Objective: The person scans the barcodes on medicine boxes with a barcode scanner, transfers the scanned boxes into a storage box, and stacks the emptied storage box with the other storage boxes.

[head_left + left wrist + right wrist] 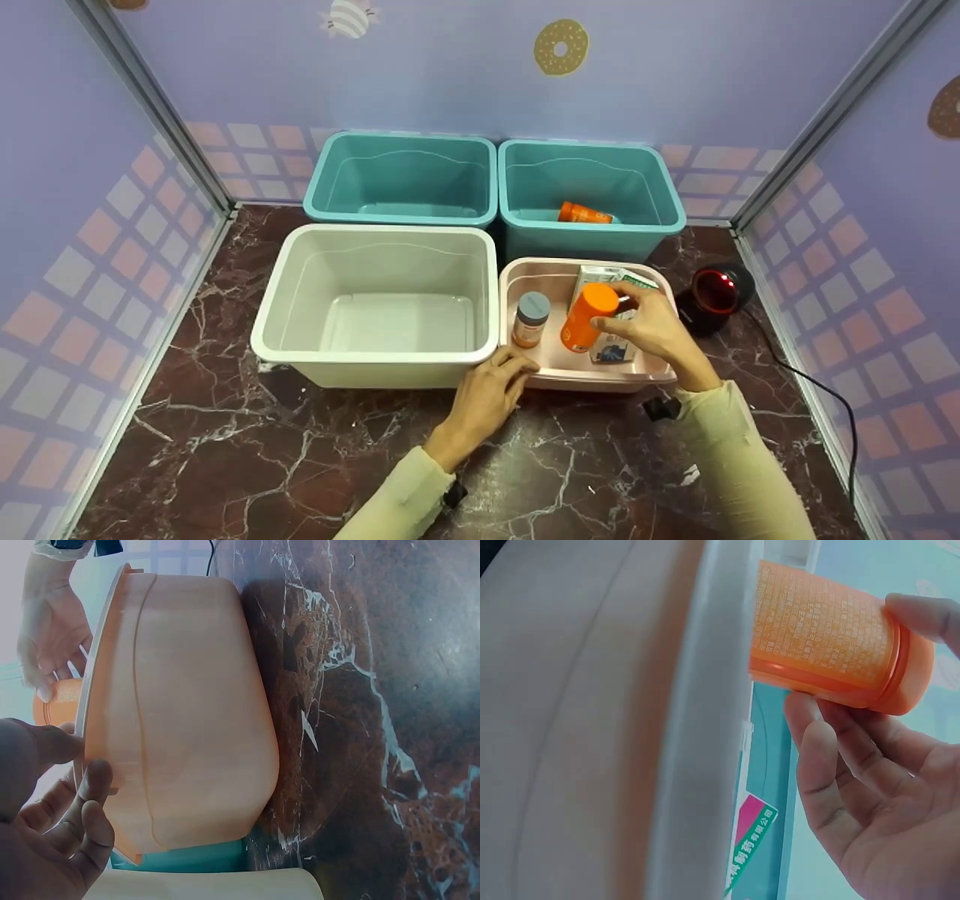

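An orange bottle with an orange cap stands tilted over the pink bin. My right hand grips it near the cap, thumb on one side and fingers on the other, as the right wrist view shows of the bottle. At the pink bin's near left corner, my left hand pinches the rim between thumb and fingers. Inside that bin, a grey-capped bottle is upright at the left. Medicine boxes lie at the right, partly hidden behind the orange bottle and my right hand.
A white bin stands left of the pink one. Behind are two teal bins, the left and the right, which holds another orange bottle. A black scanner glowing red sits at the right, its cable trailing along the wall.
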`<action>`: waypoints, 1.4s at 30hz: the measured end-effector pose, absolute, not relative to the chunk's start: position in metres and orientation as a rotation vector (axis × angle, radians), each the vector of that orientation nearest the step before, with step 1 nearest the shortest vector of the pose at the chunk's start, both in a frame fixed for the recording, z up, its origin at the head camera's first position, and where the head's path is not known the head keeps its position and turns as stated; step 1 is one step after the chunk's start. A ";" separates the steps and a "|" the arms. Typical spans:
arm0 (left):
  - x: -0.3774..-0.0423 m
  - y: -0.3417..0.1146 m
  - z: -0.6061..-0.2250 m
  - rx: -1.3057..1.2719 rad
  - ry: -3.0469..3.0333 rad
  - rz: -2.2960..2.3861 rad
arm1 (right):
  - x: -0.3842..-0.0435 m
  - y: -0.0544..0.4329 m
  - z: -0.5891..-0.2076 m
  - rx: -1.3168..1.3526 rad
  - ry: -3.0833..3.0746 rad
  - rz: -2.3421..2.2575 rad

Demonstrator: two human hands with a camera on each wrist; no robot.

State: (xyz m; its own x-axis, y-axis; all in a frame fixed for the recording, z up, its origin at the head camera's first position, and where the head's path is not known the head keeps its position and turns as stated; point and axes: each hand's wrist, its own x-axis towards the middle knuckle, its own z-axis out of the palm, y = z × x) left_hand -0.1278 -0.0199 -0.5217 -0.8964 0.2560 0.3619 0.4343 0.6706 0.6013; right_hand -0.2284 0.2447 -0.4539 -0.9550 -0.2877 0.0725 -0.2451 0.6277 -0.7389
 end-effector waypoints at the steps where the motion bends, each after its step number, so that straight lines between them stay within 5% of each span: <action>1: -0.128 -0.020 -0.522 -0.555 -2.640 -1.046 | -0.228 0.246 -0.453 -0.452 2.792 -1.252; 42: -0.128 -0.020 -0.521 -0.553 -2.656 -1.030 | -0.223 0.314 -0.418 -0.128 2.952 -1.376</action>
State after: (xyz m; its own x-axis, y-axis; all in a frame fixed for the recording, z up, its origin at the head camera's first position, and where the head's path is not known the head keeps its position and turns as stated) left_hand -0.1276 -0.0200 -0.5208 -0.8997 0.2599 0.3506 0.4283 0.6802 0.5949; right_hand -0.2232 0.3137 -0.4177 -0.9899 -0.0211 0.1399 -0.1208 0.6417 -0.7574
